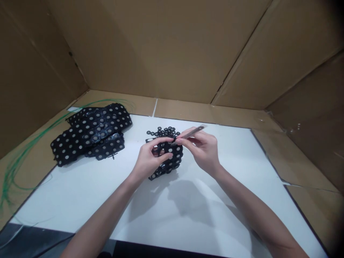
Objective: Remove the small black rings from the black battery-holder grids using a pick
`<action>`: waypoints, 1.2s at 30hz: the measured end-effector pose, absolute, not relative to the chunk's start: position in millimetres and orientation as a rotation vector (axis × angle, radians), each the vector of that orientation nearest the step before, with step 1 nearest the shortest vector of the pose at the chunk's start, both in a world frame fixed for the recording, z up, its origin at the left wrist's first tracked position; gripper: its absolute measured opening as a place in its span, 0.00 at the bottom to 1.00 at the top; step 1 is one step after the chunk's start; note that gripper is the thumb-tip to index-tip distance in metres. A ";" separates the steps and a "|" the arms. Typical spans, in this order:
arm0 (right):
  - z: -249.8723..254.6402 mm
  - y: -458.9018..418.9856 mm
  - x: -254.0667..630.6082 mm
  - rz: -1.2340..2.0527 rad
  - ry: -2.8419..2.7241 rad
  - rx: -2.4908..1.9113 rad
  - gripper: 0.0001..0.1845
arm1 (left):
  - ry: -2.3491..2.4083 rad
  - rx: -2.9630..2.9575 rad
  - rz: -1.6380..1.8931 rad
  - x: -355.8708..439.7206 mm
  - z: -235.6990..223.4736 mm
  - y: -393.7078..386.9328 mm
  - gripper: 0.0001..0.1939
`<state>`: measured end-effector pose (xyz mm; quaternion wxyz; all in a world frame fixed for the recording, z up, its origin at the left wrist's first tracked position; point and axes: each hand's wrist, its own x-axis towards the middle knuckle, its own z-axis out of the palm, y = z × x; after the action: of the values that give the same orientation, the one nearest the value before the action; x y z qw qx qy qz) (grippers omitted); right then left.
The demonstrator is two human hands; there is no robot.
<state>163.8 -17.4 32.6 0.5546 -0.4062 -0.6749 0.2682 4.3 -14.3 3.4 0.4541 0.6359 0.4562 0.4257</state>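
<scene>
Cardboard booth (161,46), black dotted strip (176,157) pinched between two bare hands

Brown corrugated panels of the cardboard booth are rising on the far and side edges, with creased seams running up the corners. A white rectangular board (80,204) is lying across the booth floor, and both forearms are reaching over it from the near edge, throwing soft shadows on its surface.

At the far left of the board, a heap of black perforated sheets (91,132) studded with round silver-grey discs is sitting well apart from the hands. Thin green wires (16,168) are looping across the brown cardboard beside that heap.

Near the middle of the board, the black dotted strip is standing in a curved, folded bunch, gripped by the left hand (152,159). Its fingers are curling over the strip's near face and pressing it from the front. Whether the strip's lower end is touching the board is hard to tell.

Just beside it, the right hand (201,150) is pinching a slim silver metal tool (192,132) between thumb and forefinger, its tip reaching toward the top of the strip. A cluster of small black rings (162,132) is sitting directly behind the strip.
</scene>
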 end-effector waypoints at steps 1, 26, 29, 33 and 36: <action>32.7 -17.1 164.2 0.626 -1.600 -0.958 0.02 | 1.129 1.578 1.048 4.1 3.2 -14.3 0.17; 16.0 -21.9 148.4 0.296 -1.909 -1.038 0.08 | 1.012 1.511 0.955 5.6 -2.1 -12.0 0.18; 14.5 -20.8 148.4 0.311 -1.904 -1.040 0.09 | 0.996 1.512 0.965 4.7 -2.7 -11.2 0.18; 17.0 -16.3 152.9 0.380 -1.832 -1.022 0.07 | 1.041 1.534 0.984 3.4 0.4 -11.6 0.18; 21.5 -13.6 157.2 0.496 -1.720 -1.031 0.05 | 1.148 1.593 0.975 3.7 4.1 -13.8 0.18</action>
<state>157.2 -13.6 21.5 0.5121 -0.4287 -0.7151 0.2064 3.7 -13.8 4.1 0.4571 0.6463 0.4659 0.3954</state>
